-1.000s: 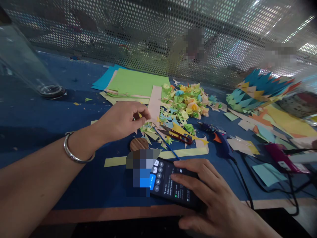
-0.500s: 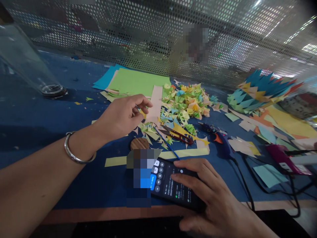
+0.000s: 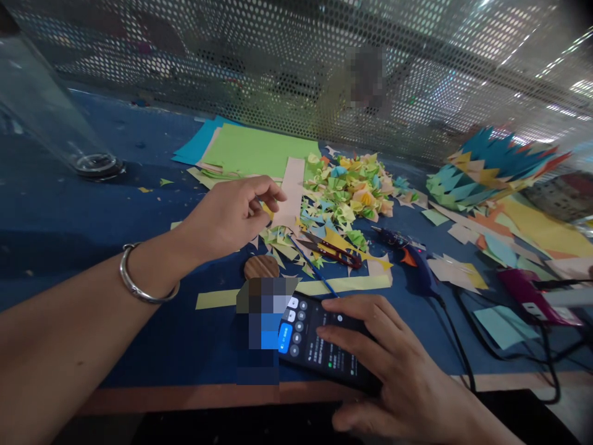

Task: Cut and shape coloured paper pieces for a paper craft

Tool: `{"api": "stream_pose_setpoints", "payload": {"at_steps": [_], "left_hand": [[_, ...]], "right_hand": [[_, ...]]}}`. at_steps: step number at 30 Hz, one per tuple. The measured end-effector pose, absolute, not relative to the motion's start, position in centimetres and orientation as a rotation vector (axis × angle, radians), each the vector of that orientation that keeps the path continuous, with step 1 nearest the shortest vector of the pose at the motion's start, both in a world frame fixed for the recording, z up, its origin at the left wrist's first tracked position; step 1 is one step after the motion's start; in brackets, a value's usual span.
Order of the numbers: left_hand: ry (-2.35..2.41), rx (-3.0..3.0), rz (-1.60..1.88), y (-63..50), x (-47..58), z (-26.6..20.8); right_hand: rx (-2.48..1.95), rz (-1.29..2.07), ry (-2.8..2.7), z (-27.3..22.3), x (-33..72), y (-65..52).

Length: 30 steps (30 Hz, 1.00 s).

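Observation:
My right hand (image 3: 393, 364) lies over a smartphone (image 3: 319, 346) with its fingers spread, index and middle fingertips at the lit screen. Part of the phone and what is left of it are hidden by a pixelated patch. My left hand (image 3: 231, 213), a silver bangle on its wrist, hovers with fingers loosely curled and thumb apart, nothing visible in it. Close to its fingertips is a pale pink paper strip (image 3: 293, 185). Red-handled thread snips (image 3: 338, 252), a thin blue stick (image 3: 315, 269) and a round wooden piece (image 3: 260, 267) lie between the hands.
Folded paper pieces (image 3: 361, 185) are heaped behind the scraps. Green paper sheets (image 3: 264, 148) lie at the back. On the right are a glue gun (image 3: 419, 269), cables, a magenta device (image 3: 532, 296) and a paper bowl (image 3: 486, 164). A glass vessel (image 3: 55, 117) stands left; a perforated metal screen (image 3: 278, 68) rises behind.
My right hand has shifted very slightly left over the phone. My left hand stays in nearly the same place and shape. The view has tilted a little.

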<state>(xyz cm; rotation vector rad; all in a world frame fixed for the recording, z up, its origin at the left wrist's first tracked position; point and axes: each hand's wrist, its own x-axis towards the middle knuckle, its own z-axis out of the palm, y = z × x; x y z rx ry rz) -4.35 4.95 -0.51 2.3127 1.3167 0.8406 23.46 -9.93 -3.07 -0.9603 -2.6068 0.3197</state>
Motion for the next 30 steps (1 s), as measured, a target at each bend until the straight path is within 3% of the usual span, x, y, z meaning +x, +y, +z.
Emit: {"api": "stream_pose_setpoints", "payload": {"at_steps": [30], "left_hand": [[1.280, 2.312, 0.858, 5.09, -4.55, -0.70]], "right_hand": [[-0.970, 0.277, -2.585, -3.44, 23.85, -10.27]]}}
